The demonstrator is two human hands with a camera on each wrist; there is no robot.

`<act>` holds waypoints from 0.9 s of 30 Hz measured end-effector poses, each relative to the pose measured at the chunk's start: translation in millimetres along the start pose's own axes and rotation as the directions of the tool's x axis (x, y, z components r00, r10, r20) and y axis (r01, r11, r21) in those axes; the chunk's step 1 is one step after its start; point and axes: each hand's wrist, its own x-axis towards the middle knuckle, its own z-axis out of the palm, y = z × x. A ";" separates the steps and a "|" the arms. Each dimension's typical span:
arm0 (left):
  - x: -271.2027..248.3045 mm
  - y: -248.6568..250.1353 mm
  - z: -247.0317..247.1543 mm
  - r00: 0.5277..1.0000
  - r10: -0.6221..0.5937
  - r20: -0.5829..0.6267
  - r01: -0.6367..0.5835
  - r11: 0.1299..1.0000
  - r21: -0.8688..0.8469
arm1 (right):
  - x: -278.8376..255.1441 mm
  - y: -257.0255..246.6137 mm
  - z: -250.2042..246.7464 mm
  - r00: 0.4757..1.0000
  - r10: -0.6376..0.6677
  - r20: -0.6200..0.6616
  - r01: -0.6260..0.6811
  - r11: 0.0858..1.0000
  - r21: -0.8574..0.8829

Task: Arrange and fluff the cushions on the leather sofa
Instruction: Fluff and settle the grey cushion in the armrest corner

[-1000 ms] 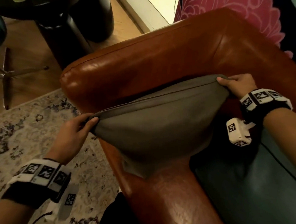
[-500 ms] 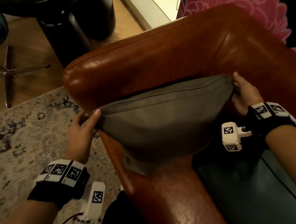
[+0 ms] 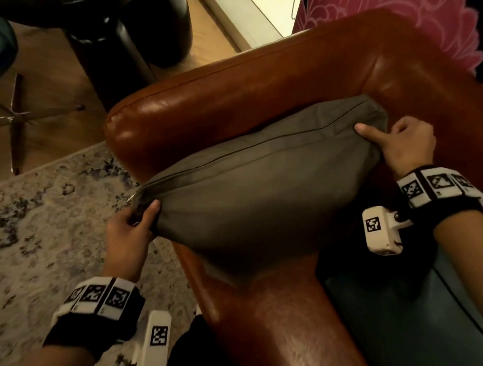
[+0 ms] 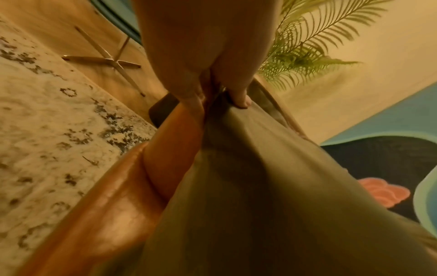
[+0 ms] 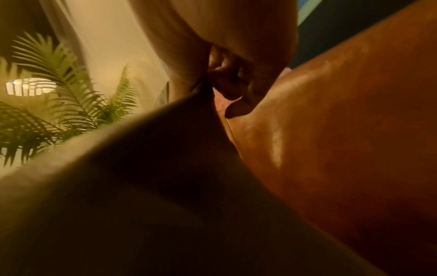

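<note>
A grey-brown cushion (image 3: pixel 262 190) leans in the corner of the brown leather sofa (image 3: pixel 240 97), against the armrest. My left hand (image 3: pixel 134 226) grips its near left corner, thumb on top; the left wrist view shows the fingers (image 4: pixel 238 97) pinching that cushion (image 4: pixel 248 186) beside the armrest (image 4: pixel 123 205). My right hand (image 3: pixel 400 145) grips the far right corner, thumb laid over the seam. In the right wrist view the curled fingers (image 5: pixel 236 89) hold the cushion (image 5: pixel 153 177) close to the sofa back (image 5: pixel 343 130).
A dark teal seat cushion (image 3: pixel 410 323) lies on the sofa at right. A patterned rug (image 3: pixel 31 225) covers the floor at left, with a metal chair base (image 3: pixel 16 112) and dark round furniture (image 3: pixel 125 31) beyond. A palm plant (image 4: pixel 302 52) stands behind the sofa.
The cushion has plumped up and sits higher against the armrest. My right hand has shifted its hold, the thumb now over the top seam; my left hand has regripped the near corner.
</note>
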 end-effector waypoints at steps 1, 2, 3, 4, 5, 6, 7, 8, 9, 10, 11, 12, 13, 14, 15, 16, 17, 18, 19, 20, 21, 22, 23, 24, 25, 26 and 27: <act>-0.3 -2.3 -1.4 1.000 -0.003 0.006 0.002 1.000 0.015 | -2.3 2.7 3.8 1.000 0.011 0.011 -0.011 1.000 0.014; -0.3 -4.1 -1.4 1.000 -0.016 0.017 0.015 0.999 0.035 | -6.5 3.8 7.9 1.000 0.017 0.015 -0.017 1.000 0.016; 0.7 -4.3 -0.1 0.999 -0.037 0.020 0.036 0.999 0.037 | -4.4 8.4 14.5 0.999 0.042 0.021 -0.044 0.997 0.057; 2.1 -3.0 1.5 0.997 -0.071 0.019 0.071 0.997 0.012 | -4.2 10.3 18.5 0.997 0.061 0.036 -0.066 0.987 0.148; 2.3 -0.4 3.2 0.994 -0.108 0.028 0.109 0.994 -0.030 | -6.1 12.0 20.2 0.992 0.095 0.083 -0.116 0.946 0.304; 2.1 0.9 4.2 0.989 -0.144 0.041 0.146 0.987 -0.067 | -8.0 15.3 20.1 0.974 0.142 0.177 -0.210 0.863 0.459; 1.4 0.7 4.7 0.984 -0.169 0.054 0.173 0.981 -0.088 | -10.1 19.3 19.7 0.940 0.149 0.306 -0.307 0.759 0.575; -0.3 0.0 3.9 0.980 -0.189 0.068 0.195 0.976 -0.092 | -12.1 25.0 18.8 0.901 0.138 0.411 -0.390 0.672 0.629; -2.8 0.2 3.1 0.976 -0.204 0.082 0.211 0.974 -0.088 | -16.7 28.7 17.1 0.875 0.145 0.462 -0.438 0.643 0.628; -5.1 0.4 2.6 0.974 -0.205 0.093 0.212 0.974 -0.077 | -20.7 29.2 14.9 0.875 0.136 0.465 -0.431 0.656 0.620; -8.0 1.0 2.1 0.977 -0.188 0.098 0.194 0.979 -0.059 | -21.1 30.5 13.1 0.908 0.133 0.397 -0.373 0.689 0.622; -10.5 1.5 1.2 0.982 -0.159 0.102 0.164 0.986 -0.042 | -20.4 31.8 11.1 0.950 0.111 0.293 -0.276 0.738 0.616; -12.5 1.7 0.0 0.985 -0.135 0.105 0.138 0.990 -0.030 | -17.0 34.1 8.9 0.977 0.070 0.200 -0.179 0.779 0.601; -14.2 2.0 -0.6 0.987 -0.118 0.108 0.121 0.992 -0.027 | -15.1 34.3 4.5 0.991 0.037 0.131 -0.108 0.805 0.583; -14.4 3.7 -0.7 0.988 -0.109 0.107 0.112 0.993 -0.025 | -11.5 36.1 1.5 0.998 0.017 0.063 -0.049 0.835 0.548; -12.5 4.6 -0.5 0.989 -0.104 0.105 0.107 0.994 -0.022 | -7.6 37.8 0.4 1.000 0.016 0.010 -0.019 0.870 0.494; -9.9 4.7 0.8 0.989 -0.108 0.103 0.110 0.994 -0.016 | -4.0 39.1 1.3 1.000 0.013 -0.021 -0.003 0.906 0.424; -6.6 4.2 3.7 0.988 -0.114 0.101 0.115 0.993 -0.006 | -2.1 38.6 1.5 0.999 0.004 -0.038 0.008 0.946 0.323; -4.3 3.6 7.6 0.988 -0.119 0.093 0.119 0.993 0.005 | -2.1 36.4 2.2 0.999 0.002 -0.043 0.007 0.977 0.211; -2.8 3.2 12.0 0.990 -0.117 0.079 0.116 0.993 0.009 | -3.5 35.4 3.8 0.998 -0.010 -0.056 0.018 0.990 0.141; -1.6 2.2 15.9 0.992 -0.109 0.058 0.109 0.994 0.010 | -7.7 33.8 6.1 0.997 -0.040 -0.070 0.050 0.989 0.142; -2.0 1.4 19.9 0.994 -0.099 0.038 0.099 0.995 0.006 | -18.3 30.6 8.5 0.990 -0.093 -0.102 0.109 0.979 0.172; -2.8 -1.2 21.9 0.995 -0.093 0.020 0.093 0.996 0.005 | -37.7 24.5 12.0 0.972 -0.182 -0.150 0.209 0.958 0.194; -4.9 -3.3 24.2 0.996 -0.091 0.009 0.091 0.996 0.004 | -60.7 21.4 20.0 0.941 -0.292 -0.171 0.321 0.929 0.181; -6.1 -6.1 25.1 0.996 -0.092 0.001 0.092 0.996 0.012 | -88.5 18.9 31.6 0.894 -0.424 -0.144 0.443 0.884 0.152; -6.8 -7.9 25.5 0.996 -0.085 -0.006 0.086 0.996 0.028 | -117.9 17.8 46.4 0.813 -0.579 -0.060 0.582 0.806 0.104; -7.2 -8.3 26.1 0.997 -0.077 -0.015 0.077 0.996 0.047 | -144.4 19.2 64.9 0.677 -0.734 0.045 0.734 0.679 0.024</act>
